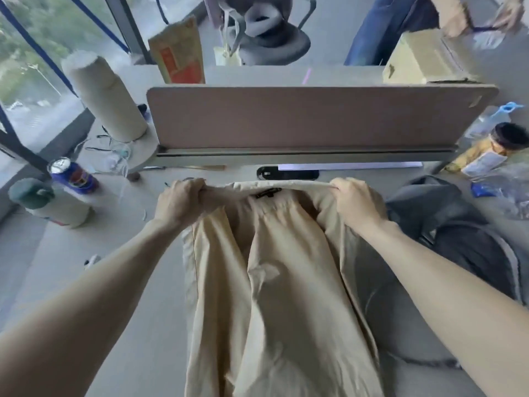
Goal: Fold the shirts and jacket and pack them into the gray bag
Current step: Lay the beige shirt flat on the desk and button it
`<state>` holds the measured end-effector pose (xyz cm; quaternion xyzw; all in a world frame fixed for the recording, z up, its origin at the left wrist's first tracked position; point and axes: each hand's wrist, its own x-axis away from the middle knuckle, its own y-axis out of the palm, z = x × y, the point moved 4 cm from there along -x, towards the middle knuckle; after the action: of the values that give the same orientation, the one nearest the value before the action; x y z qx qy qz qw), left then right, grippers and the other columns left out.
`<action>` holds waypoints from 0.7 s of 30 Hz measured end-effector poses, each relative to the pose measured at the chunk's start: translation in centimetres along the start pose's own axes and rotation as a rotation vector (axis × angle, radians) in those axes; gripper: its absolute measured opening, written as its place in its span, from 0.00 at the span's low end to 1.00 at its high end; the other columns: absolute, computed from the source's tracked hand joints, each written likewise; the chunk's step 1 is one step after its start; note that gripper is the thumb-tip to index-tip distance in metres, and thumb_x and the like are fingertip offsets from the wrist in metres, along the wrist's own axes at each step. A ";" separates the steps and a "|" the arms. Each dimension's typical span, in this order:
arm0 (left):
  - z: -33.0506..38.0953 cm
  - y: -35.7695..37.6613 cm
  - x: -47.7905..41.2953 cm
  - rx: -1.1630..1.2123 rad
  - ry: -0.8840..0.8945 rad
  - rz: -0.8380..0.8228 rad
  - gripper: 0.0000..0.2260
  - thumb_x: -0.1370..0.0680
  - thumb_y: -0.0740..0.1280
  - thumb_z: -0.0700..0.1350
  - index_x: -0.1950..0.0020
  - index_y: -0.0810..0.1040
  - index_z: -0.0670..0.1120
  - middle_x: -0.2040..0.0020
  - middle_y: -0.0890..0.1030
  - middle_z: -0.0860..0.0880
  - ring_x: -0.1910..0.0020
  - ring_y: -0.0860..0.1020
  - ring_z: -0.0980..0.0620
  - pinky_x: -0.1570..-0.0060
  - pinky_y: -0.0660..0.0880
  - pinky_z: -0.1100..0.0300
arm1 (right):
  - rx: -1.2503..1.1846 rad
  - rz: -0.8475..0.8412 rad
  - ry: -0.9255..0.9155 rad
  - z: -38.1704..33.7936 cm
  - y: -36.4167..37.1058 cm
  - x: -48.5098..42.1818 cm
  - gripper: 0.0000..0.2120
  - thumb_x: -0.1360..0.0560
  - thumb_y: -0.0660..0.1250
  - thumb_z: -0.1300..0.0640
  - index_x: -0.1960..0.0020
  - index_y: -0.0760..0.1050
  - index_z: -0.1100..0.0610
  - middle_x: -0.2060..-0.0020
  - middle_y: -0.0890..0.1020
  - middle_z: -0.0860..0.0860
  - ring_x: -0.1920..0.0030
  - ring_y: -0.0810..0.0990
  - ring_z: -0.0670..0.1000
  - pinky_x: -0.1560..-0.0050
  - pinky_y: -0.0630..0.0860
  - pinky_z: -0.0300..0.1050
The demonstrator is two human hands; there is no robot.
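Both the left hand (180,203) and right hand (356,206) curl their fingers round the collar edge of the beige jacket (286,296), which drapes below the fingers; light, limp cloth, probably best gripped at the shoulders

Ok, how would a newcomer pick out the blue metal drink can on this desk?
Find the long brown divider panel standing across the pale desk. Past its left end, nearer than the tall cream roll, sits the blue metal drink can. Its blue body and silver top set it apart from the cream bottle with a dark green cap beside it.
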<state>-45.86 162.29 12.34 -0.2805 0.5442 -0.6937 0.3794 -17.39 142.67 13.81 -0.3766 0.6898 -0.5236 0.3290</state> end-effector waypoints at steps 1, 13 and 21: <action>-0.5 1.6 -0.4 0.017 -0.016 -0.030 0.05 0.23 0.65 0.42 0.53 0.79 0.42 0.58 0.80 0.39 0.59 0.78 0.34 0.65 0.67 0.52 | -0.010 -0.030 0.032 0.5 1.5 0.0 0.12 0.19 0.57 0.60 0.42 0.77 0.54 0.50 0.81 0.55 0.53 0.80 0.60 0.57 0.77 0.49; -5.1 11.9 1.9 0.287 -0.305 -0.249 0.27 0.25 0.73 0.52 0.29 0.69 0.46 0.36 0.75 0.41 0.38 0.74 0.37 0.46 0.72 0.47 | -0.322 -0.450 0.555 7.2 11.7 6.2 0.30 0.24 0.69 0.47 0.29 0.64 0.60 0.32 0.74 0.58 0.32 0.72 0.61 0.40 0.70 0.50; -6.5 16.0 14.0 0.459 -0.779 -0.518 0.36 0.32 0.74 0.66 0.34 0.67 0.46 0.42 0.79 0.43 0.45 0.79 0.43 0.49 0.78 0.49 | -0.355 -0.710 0.634 8.8 15.2 13.8 0.16 0.29 0.71 0.44 0.48 0.77 0.53 0.52 0.83 0.50 0.48 0.81 0.55 0.49 0.76 0.48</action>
<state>-55.26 152.26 -5.05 -0.5530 0.1091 -0.7104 0.4214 -19.46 129.11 -3.82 -0.4603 0.6635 -0.5665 -0.1640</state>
